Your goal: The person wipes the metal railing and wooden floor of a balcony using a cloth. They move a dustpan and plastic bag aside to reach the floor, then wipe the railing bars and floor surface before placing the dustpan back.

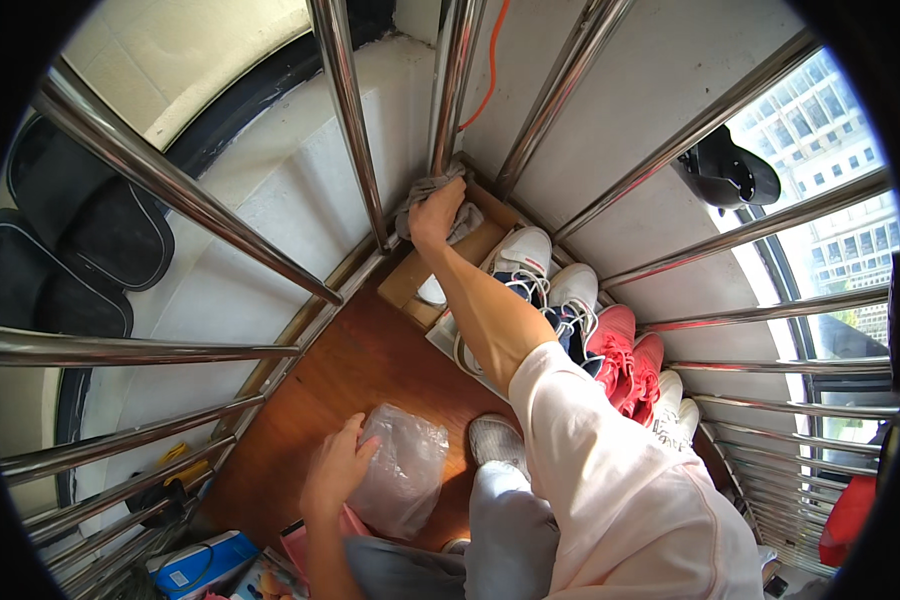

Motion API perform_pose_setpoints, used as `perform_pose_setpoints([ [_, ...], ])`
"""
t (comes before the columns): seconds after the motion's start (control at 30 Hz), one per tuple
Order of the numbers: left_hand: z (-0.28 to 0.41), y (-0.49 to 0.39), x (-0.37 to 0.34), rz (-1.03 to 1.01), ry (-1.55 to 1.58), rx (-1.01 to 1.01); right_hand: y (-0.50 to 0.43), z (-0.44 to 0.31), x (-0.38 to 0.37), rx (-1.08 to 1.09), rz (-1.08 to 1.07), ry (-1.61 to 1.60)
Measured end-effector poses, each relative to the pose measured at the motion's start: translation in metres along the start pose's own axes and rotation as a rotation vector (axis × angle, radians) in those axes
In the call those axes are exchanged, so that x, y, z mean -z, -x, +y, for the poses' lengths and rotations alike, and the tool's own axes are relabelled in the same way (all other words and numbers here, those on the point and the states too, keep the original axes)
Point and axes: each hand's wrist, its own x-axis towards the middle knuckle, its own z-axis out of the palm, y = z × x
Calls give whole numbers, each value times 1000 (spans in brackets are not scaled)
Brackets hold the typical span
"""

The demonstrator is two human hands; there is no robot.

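Note:
My right hand (436, 214) is closed on a grey cloth (456, 180), at the foot of a polished metal railing bar (450, 105) in the corner. Below the cloth sits an open cardboard box (407, 279) with a white round thing inside, partly hidden by my forearm. My left hand (341, 465), fingers apart and holding nothing, hovers over the wooden floor beside a clear plastic bag (401, 472). Whether it touches the bag I cannot tell.
White sneakers (526, 251), red sneakers (616, 330) and pale shoes (669, 394) line the right wall. Metal bars stand on both sides. Black slippers (112, 232) lie beyond the left bars. A blue box (206, 562) and a pink item (296, 540) are at the lower left.

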Motion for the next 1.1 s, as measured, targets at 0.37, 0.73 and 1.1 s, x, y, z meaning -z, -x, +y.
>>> perform_pose_setpoints([
  [0.37,8,15,4,62,-46,-52,17,2,10,-124,-113,262],
  [0.73,26,7,-2,54,-45,-96,49,-16,74,475,-313,444],
  [1.1,15,8,4,-7,-37,32,4,13,32,490,-838,640],
])
